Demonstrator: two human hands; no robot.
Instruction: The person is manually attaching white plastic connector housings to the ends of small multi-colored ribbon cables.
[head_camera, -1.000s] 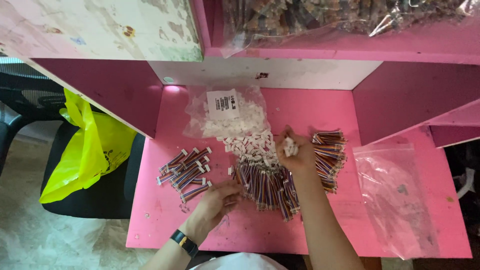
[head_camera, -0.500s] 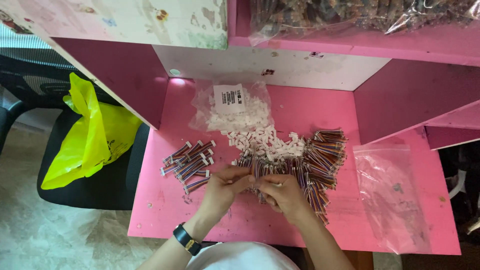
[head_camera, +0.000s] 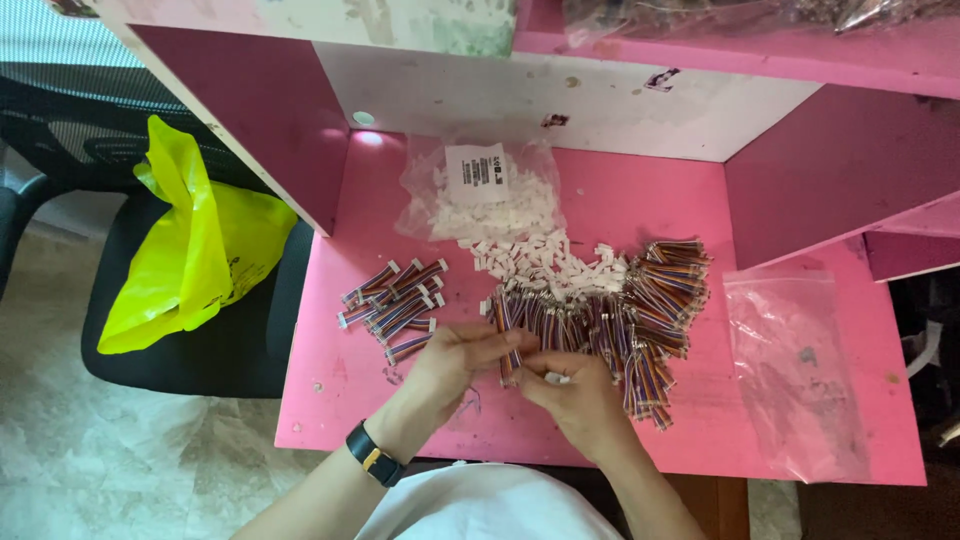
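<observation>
A short wire (head_camera: 505, 350) sits between both hands over the bench (head_camera: 330, 400), front middle. The left hand (head_camera: 455, 360) pinches the wire; the right hand (head_camera: 570, 385) grips a white plug (head_camera: 556, 378). Fitting step, it seems; next needs exact lining up. Loose wires (head_camera: 620, 310) lie just behind.

A bright yellow plastic bag (head_camera: 190, 255) lay slumped on the black chair (head_camera: 215, 350) to my left, just beside the pink table (head_camera: 330, 400). An empty clear plastic bag (head_camera: 795, 370) lay flat on the table's right part. On the pink shelf (head_camera: 740, 50) above sat another clear bag (head_camera: 750, 12), stuffed with dark pieces I couldn't make out.
</observation>
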